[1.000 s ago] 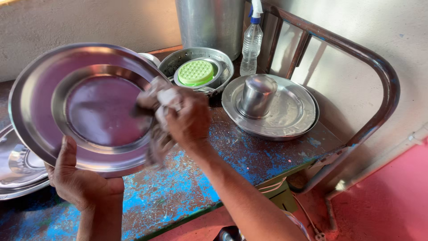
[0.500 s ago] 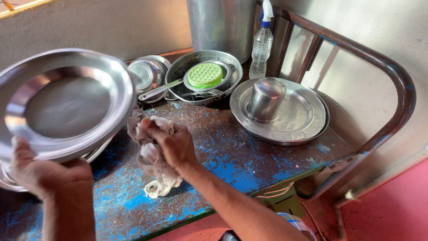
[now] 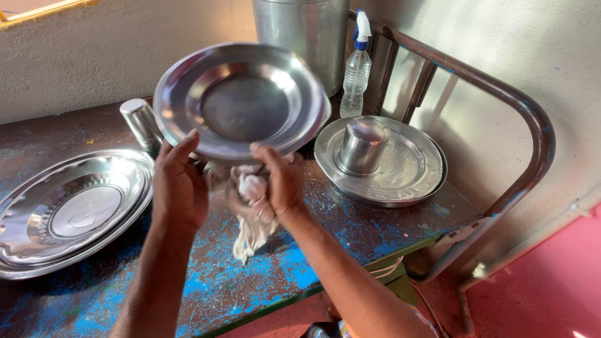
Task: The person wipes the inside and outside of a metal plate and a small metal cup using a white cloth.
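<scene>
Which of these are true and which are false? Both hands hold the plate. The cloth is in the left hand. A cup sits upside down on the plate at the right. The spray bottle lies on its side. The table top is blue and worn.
1. Both hands hold the plate: true; the left hand and right hand grip its near rim.
2. The cloth is in the left hand: false; the right hand holds it.
3. A cup sits upside down on the right plate: true.
4. The spray bottle lies on its side: false; it stands upright.
5. The table is blue and worn: true.
</scene>
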